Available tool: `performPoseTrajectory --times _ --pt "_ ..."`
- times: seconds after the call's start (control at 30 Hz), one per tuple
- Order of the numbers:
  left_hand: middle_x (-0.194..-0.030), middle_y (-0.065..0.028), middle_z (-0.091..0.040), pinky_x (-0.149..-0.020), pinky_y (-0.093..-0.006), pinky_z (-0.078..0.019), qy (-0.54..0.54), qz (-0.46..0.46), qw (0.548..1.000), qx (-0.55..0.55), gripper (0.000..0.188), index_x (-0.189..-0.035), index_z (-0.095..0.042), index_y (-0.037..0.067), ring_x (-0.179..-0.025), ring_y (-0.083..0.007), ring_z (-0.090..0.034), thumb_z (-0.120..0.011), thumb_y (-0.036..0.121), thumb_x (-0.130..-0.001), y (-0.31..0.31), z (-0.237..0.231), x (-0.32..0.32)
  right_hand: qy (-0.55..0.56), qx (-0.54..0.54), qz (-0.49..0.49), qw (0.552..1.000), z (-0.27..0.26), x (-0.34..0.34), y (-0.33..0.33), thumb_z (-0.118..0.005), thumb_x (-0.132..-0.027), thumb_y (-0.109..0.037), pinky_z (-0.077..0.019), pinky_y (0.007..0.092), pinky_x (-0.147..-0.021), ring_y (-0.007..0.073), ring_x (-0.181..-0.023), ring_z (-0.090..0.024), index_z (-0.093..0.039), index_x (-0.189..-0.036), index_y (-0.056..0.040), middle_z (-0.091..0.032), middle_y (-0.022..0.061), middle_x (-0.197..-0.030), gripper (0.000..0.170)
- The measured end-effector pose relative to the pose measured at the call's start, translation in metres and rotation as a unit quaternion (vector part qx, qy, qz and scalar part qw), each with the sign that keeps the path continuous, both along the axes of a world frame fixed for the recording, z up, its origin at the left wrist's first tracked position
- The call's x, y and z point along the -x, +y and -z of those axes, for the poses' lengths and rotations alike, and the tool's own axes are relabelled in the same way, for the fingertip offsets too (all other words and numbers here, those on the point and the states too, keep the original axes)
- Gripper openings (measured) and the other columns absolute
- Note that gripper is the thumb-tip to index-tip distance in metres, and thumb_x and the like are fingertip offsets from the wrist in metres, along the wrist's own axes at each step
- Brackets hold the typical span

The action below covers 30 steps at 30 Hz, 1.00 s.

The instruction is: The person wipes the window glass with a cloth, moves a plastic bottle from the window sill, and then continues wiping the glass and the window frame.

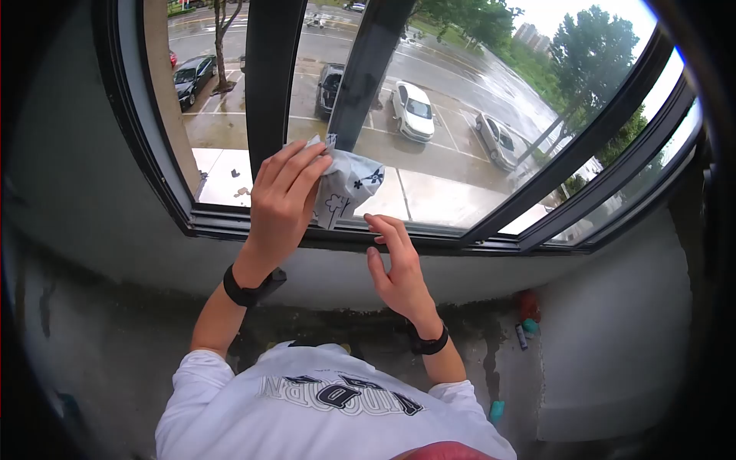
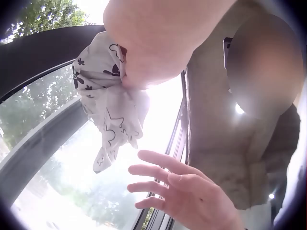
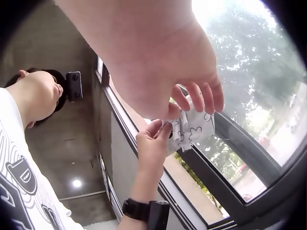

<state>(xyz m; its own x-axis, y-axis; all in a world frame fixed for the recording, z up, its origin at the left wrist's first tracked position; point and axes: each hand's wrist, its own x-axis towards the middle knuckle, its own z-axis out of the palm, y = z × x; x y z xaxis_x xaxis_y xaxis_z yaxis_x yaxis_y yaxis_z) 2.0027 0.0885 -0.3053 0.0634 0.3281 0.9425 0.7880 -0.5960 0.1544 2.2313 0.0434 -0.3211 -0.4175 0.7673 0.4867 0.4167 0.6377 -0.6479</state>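
A crumpled white cloth with black flower outlines hangs before the window. My left hand grips its bunched upper part; the right wrist view shows thumb and fingers pinching an edge. My right hand is lower and to the right of the cloth, apart from it in the head view. Its fingers are spread and slightly bent, holding nothing. In the left wrist view, the cloth's loose end dangles above those fingers.
Dark window frames surround the glass, with a sill rail below the hands. Parked cars and trees stand outside. A grey wall lies at the right; a teal item and a small cylinder are on the floor.
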Motion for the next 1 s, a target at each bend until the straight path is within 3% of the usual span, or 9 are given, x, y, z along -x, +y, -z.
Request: performPoseTrajectory --times 0.13,0.23,0.3,0.43,0.5,0.63,0.7,0.8,1.0 --pt "-0.131 -0.0097 -0.070 -0.106 -0.0427 -0.0508 -0.038 -0.038 0.987 -0.153 0.037 -0.119 -0.074 0.008 -0.130 -0.0321 -0.061 -0.073 -0.009 -0.086 0.004 -0.066 0.005 0.028 -0.133 0.051 0.989 -0.034 0.006 -0.002 -0.057 -0.089 0.009 -0.0499 0.0396 -0.099 0.0371 -0.119 -0.059 -0.054 -0.140 -0.0008 -0.055 0.0206 -0.134 0.052" --pt "-0.144 -0.0101 -0.061 -0.112 -0.0482 -0.0460 -0.064 -0.081 0.934 -0.342 0.031 -0.113 -0.074 0.013 -0.139 -0.0386 -0.049 -0.078 0.002 -0.085 0.010 -0.105 0.013 0.084 -0.200 0.090 0.972 -0.061 0.008 -0.008 -0.054 -0.087 0.010 -0.0537 0.0385 -0.093 0.0331 -0.117 -0.062 -0.056 -0.137 -0.0009 -0.058 0.0193 -0.133 0.051" --pt "-0.149 -0.0117 -0.058 -0.116 -0.0493 -0.0428 -0.078 -0.049 0.926 -0.367 0.028 -0.113 -0.073 0.013 -0.144 -0.0410 -0.044 -0.075 0.002 -0.088 0.017 -0.112 0.011 0.093 -0.233 0.101 0.963 -0.073 0.009 -0.013 -0.053 -0.087 0.010 -0.0549 0.0387 -0.091 0.0320 -0.115 -0.063 -0.057 -0.136 -0.0011 -0.060 0.0194 -0.132 0.051" --pt "-0.158 -0.0150 -0.047 -0.123 -0.0538 -0.0310 -0.004 -0.050 0.969 -0.241 0.041 -0.134 -0.062 0.011 -0.151 -0.0414 -0.035 -0.066 0.002 -0.095 0.061 -0.083 -0.005 0.097 -0.252 0.076 0.960 -0.084 0.018 -0.018 -0.052 -0.087 0.009 -0.0540 0.0390 -0.093 0.0321 -0.116 -0.063 -0.058 -0.135 -0.0009 -0.060 0.0198 -0.132 0.049" --pt "-0.164 -0.0153 -0.039 -0.123 -0.0553 -0.0301 0.074 -0.067 0.993 -0.060 0.054 -0.148 -0.052 0.013 -0.153 -0.0421 -0.031 -0.062 0.004 -0.095 0.078 -0.062 -0.014 0.056 -0.241 0.079 0.966 -0.082 0.025 -0.011 -0.053 -0.088 0.008 -0.0518 0.0402 -0.098 0.0336 -0.116 -0.062 -0.057 -0.135 -0.0006 -0.059 0.0203 -0.134 0.048" --pt "-0.166 -0.0151 -0.033 -0.123 -0.0565 -0.0285 0.102 -0.076 0.991 -0.046 0.065 -0.157 -0.043 0.013 -0.154 -0.0419 -0.029 -0.060 0.005 -0.094 0.084 -0.038 -0.015 0.016 -0.238 0.099 0.966 -0.074 0.042 0.016 -0.054 -0.091 0.008 -0.0468 0.0459 -0.107 0.0422 -0.126 -0.058 -0.052 -0.140 -0.0006 -0.054 0.0227 -0.141 0.050" --pt "-0.167 -0.0118 -0.033 -0.126 -0.0511 -0.0262 0.117 -0.098 0.988 -0.016 0.066 -0.158 -0.042 0.013 -0.154 -0.0365 -0.029 -0.060 0.009 -0.094 0.078 -0.031 -0.017 -0.002 -0.227 0.103 0.968 -0.064 0.048 0.033 -0.054 -0.092 0.006 -0.0447 0.0488 -0.111 0.0459 -0.135 -0.052 -0.048 -0.146 -0.0005 -0.047 0.0249 -0.150 0.054" --pt "-0.166 -0.0144 -0.033 -0.124 -0.0531 -0.0292 0.155 -0.082 0.984 0.019 0.067 -0.156 -0.043 0.012 -0.154 -0.0402 -0.030 -0.061 0.010 -0.092 0.072 -0.004 -0.017 -0.031 -0.258 0.154 0.953 -0.036 0.059 0.064 -0.055 -0.094 0.005 -0.0415 0.0517 -0.116 0.0489 -0.148 -0.034 -0.035 -0.156 0.0006 -0.026 0.0281 -0.164 0.066" --pt "-0.168 -0.0120 -0.031 -0.127 -0.0481 -0.0260 0.210 -0.054 0.975 0.038 0.063 -0.156 -0.046 0.013 -0.157 -0.0363 -0.025 -0.057 0.011 -0.095 0.074 0.044 -0.008 -0.084 -0.233 0.198 0.948 0.013 0.072 0.096 -0.045 -0.106 -0.014 -0.0146 0.0562 -0.127 0.0495 -0.158 -0.003 -0.024 -0.159 0.0099 -0.006 0.0268 -0.171 0.062"
